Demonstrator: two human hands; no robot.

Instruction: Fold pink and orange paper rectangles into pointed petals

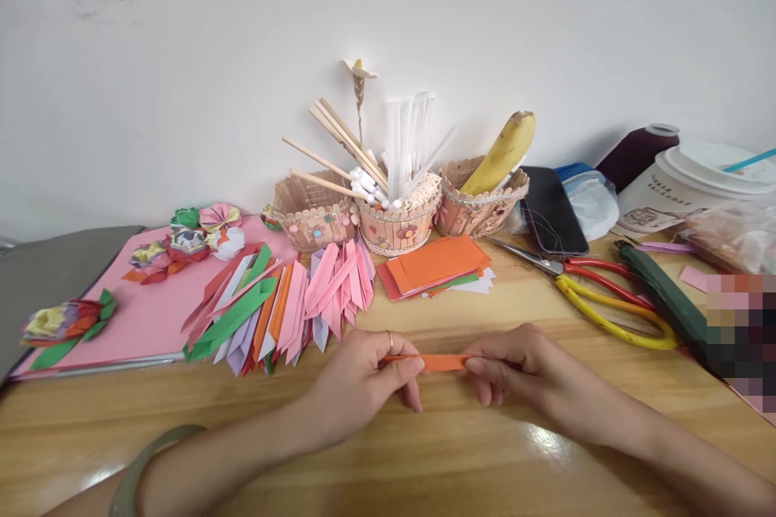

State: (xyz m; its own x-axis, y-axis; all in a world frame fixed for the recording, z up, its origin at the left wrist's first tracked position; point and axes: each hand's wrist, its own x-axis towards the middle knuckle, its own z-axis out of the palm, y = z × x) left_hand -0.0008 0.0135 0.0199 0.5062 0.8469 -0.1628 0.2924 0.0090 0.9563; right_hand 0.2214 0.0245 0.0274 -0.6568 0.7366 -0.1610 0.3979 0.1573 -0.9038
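Left hand [371, 376] and right hand [526, 365] pinch an orange paper strip [444, 362]. A white cup [697, 178] bears unreadable lettering [670, 192].

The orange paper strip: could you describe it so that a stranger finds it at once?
On the wooden table, find the middle basket, then look nearer and slightly right. The orange paper strip stretches between the left hand and the right hand. Unlike the wide orange sheet lying behind it, it is narrow and pinched at both ends.
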